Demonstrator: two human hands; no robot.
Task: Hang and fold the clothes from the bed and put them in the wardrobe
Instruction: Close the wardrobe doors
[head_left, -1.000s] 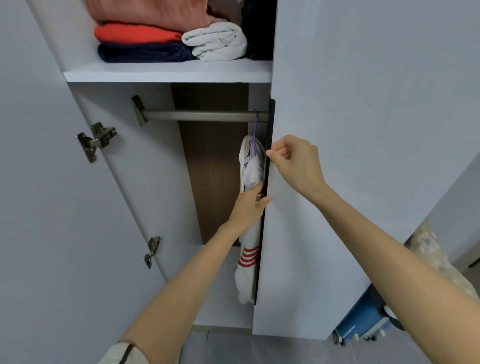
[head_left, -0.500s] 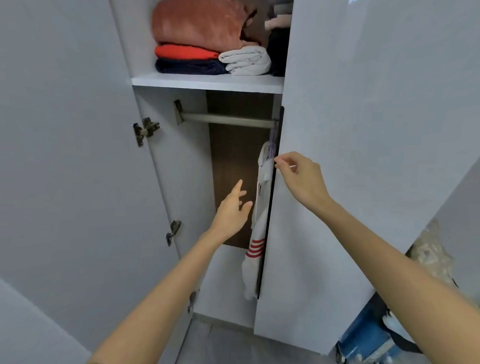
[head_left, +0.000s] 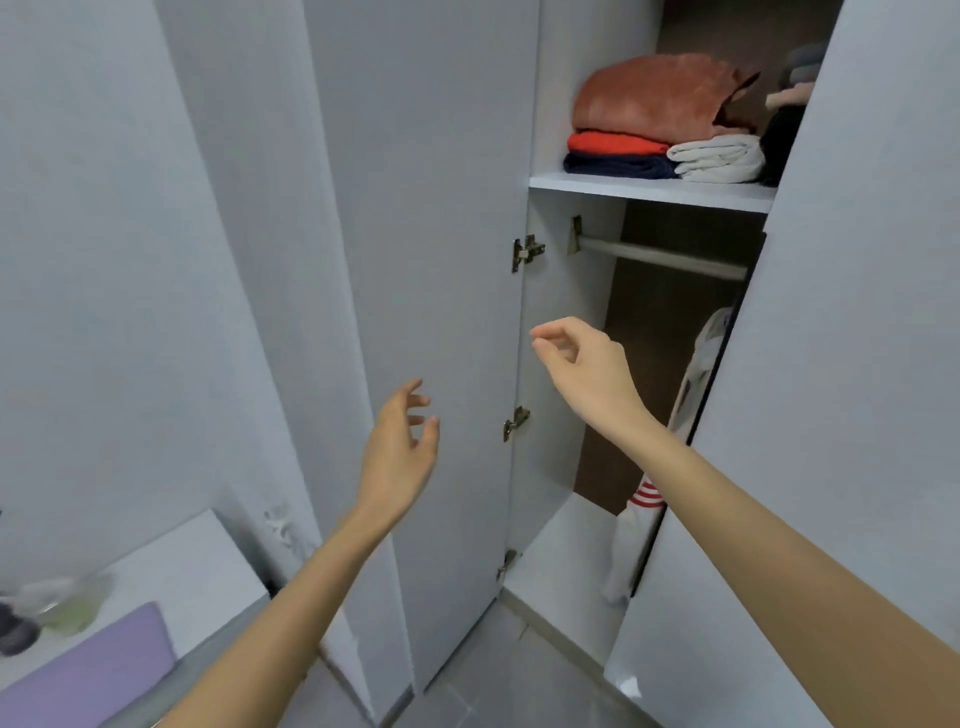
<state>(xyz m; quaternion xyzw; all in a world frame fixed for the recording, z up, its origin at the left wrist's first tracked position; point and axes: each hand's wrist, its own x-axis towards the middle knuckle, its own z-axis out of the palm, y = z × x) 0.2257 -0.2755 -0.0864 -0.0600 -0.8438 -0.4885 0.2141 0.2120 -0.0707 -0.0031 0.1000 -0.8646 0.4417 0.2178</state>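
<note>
A person's two bare arms reached toward an open wardrobe (head_left: 550, 338), both hands empty. The left hand (head_left: 400, 447) was raised in front of the swung-out left door (head_left: 431, 260), its fingers spread and relaxed, gripping nothing. The right hand (head_left: 582, 374) hung in the opening near the door's hinges (head_left: 527, 252), fingers loosely curled with thumb and forefinger close together, also holding nothing. Inside, a white garment with red stripes (head_left: 701, 364) hung under the right end of the metal rail (head_left: 660, 257), partly hidden behind the edge of the right door (head_left: 857, 364) and apart from both hands. On the shelf (head_left: 649, 189) above the rail lay folded clothes: a rust-coloured piece (head_left: 654, 98) on top of a red one (head_left: 613, 143) and a navy one (head_left: 618, 165), with a rolled white piece (head_left: 717, 158) beside them. At lower left, a purple item (head_left: 93, 670) lay on a white surface (head_left: 197, 571).
</note>
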